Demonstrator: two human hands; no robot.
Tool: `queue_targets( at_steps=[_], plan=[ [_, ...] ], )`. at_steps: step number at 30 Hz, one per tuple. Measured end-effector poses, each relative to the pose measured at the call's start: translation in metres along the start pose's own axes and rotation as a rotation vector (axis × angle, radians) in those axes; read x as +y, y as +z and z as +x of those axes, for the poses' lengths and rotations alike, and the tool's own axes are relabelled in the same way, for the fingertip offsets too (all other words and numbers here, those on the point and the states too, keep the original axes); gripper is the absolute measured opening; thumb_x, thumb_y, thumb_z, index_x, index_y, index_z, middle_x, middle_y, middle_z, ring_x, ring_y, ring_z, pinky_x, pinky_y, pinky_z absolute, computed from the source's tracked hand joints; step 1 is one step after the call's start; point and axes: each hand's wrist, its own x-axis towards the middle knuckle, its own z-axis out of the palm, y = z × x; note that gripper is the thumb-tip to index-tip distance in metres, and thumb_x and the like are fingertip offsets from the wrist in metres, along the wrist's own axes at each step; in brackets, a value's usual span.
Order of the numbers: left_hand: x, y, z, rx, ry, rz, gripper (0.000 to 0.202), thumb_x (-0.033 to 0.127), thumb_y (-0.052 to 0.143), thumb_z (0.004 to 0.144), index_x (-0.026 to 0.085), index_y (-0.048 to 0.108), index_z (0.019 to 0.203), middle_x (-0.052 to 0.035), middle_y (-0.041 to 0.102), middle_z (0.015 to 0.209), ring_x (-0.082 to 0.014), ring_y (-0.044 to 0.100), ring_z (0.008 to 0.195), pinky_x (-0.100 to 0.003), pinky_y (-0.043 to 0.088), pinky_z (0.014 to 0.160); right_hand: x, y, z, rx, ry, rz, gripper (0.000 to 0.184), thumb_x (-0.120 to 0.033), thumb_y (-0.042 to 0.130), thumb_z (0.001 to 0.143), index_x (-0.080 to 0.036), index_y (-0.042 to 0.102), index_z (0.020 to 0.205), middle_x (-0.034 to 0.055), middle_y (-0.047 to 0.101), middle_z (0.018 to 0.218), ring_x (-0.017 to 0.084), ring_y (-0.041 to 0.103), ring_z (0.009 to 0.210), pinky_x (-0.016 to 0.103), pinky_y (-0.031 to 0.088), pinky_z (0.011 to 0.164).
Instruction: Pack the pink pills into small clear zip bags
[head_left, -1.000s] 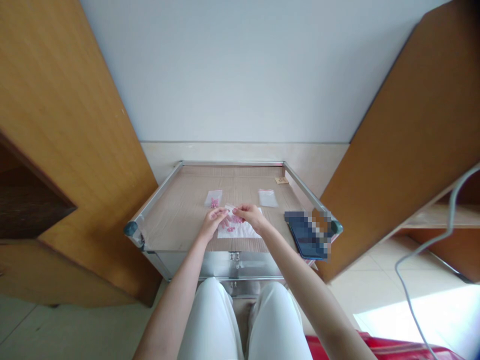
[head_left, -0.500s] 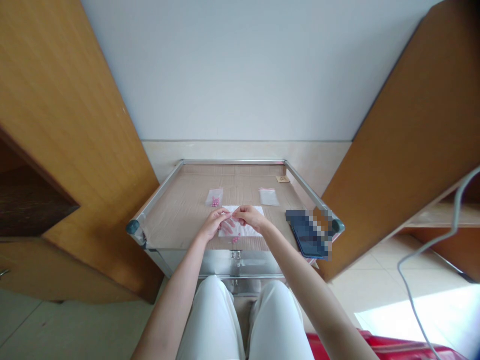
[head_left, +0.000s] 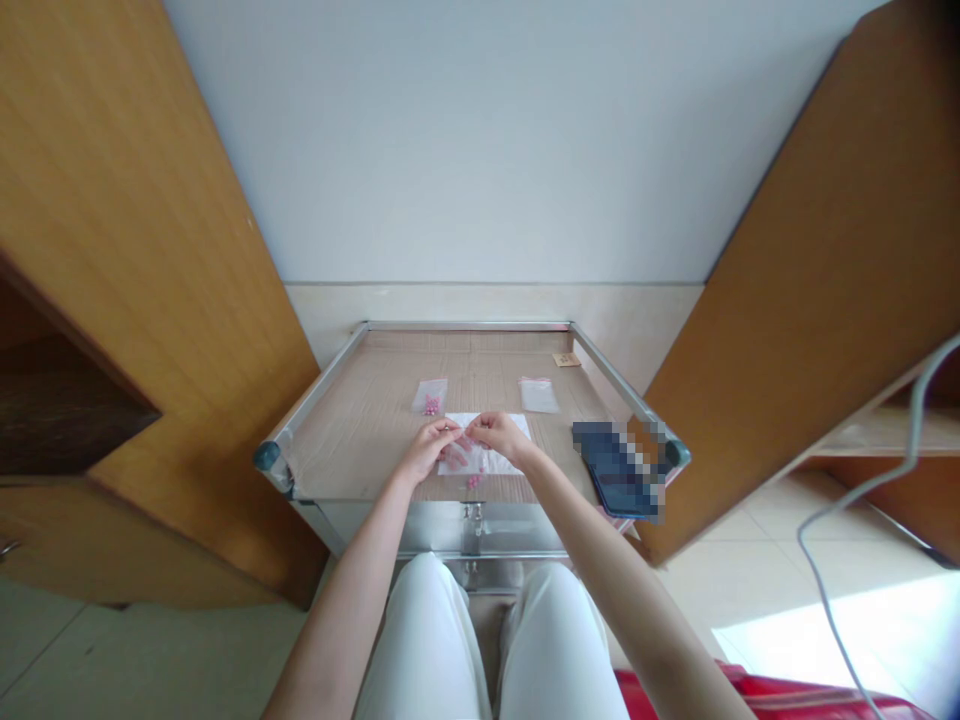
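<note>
My left hand (head_left: 432, 446) and my right hand (head_left: 498, 436) meet over a white sheet (head_left: 513, 462), fingertips pinched close together. What lies between the fingertips is too small to make out. Below them, near the front edge of the sheet, shows a small cluster of pink beads (head_left: 473, 481); whether a thread joins it to my fingers cannot be seen. Just beyond my left hand lies a clear plastic bag (head_left: 430, 390) with pink beads (head_left: 431, 405) in it. Another clear bag (head_left: 538, 394) lies beyond my right hand.
A metal-framed table (head_left: 345, 440) with a brown top carries everything. On its right side lies a dark phone-like object (head_left: 619, 475), partly blurred out. A small tan card (head_left: 566, 359) is at the back right. Wooden cabinets stand on both sides, and a grey cable (head_left: 814, 560) hangs at right.
The pink bead cluster below my hands has shifted slightly to the right. Both hands stay almost in place, fingertips still together.
</note>
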Motion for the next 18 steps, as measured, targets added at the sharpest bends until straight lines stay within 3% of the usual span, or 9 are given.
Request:
queue_targets(
  at_steps=[7,18],
  plan=[
    [-0.0028,-0.0010,0.0010,-0.041,-0.016,0.006,0.026,0.037,0.057,0.067,0.013,0.053,0.077,-0.0021,0.062,0.062,-0.0130,0.059,0.046,-0.019,0.042,0.041,-0.0025,-0.0001,-0.0013,0.022,0.001,-0.158,0.018,-0.030,0.054,0.059,-0.012,0.058,0.057,-0.0036,0.045,0.047,0.005,0.034,0.045,0.018,0.025,0.042],
    [-0.0022,-0.0010,0.0011,-0.036,-0.039,-0.002,0.029,0.038,0.061,0.063,0.012,0.054,0.076,-0.0020,0.062,0.060,-0.0117,0.058,0.048,-0.022,0.045,0.047,-0.0057,-0.0012,-0.0025,0.001,0.063,-0.158,0.020,-0.031,0.054,0.058,-0.012,0.055,0.053,-0.0052,0.038,0.042,0.005,0.030,0.041,0.018,0.024,0.039]
  ],
)
